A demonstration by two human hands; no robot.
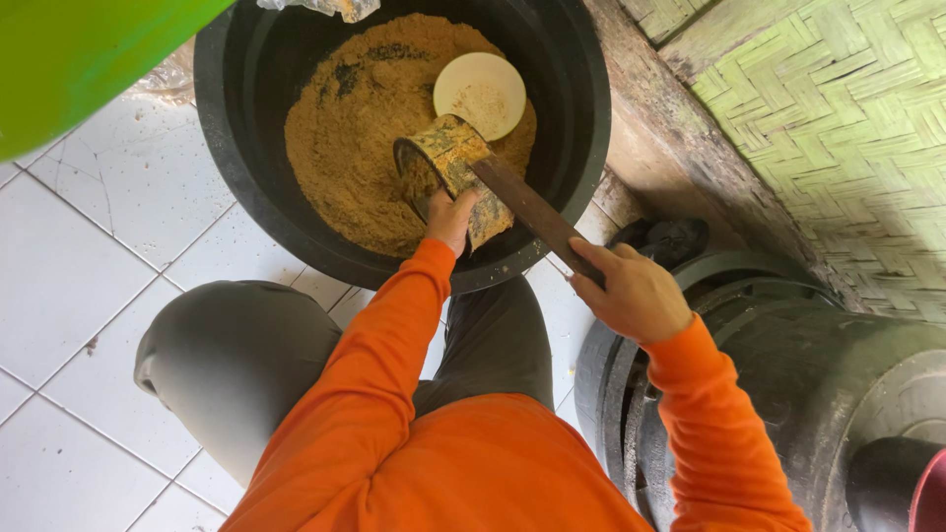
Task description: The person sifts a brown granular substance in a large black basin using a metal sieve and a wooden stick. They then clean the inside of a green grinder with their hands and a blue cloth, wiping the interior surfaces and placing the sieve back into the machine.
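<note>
Head view, looking straight down. Hidden or cut off: green plastic object [79,59] runs off the top-left corner, kind unclear; crumpled clear plastic [330,8] clipped by the top edge; dark drum-like black container [818,394] at lower right only partly in frame, with a dark red rim [931,493] barely showing at the corner. Left hand [451,217] mostly covered by its orange sleeve [379,355], only knuckles and thumb visible. Packaging: scoop can [448,163] is a cylinder with a worn yellow-and-dark printed skin, print too scuffed to make out; it lies tilted on its side, open mouth toward the left, brown wooden handle [532,212] fixed to it and slanting down to the right. Hands: left hand closed on the can's lower end; right hand [636,296] wrapped shut around the far end of the handle. Can sits in tan, grainy feed [345,148] inside 1 large black tub [236,148], between the 2 hands and above them in frame. 1 small white bowl [481,94] rests on the feed just beyond the can, dusted with the same grain. White floor tiles [69,276] at left; woven bamboo wall [847,128] at right.
</note>
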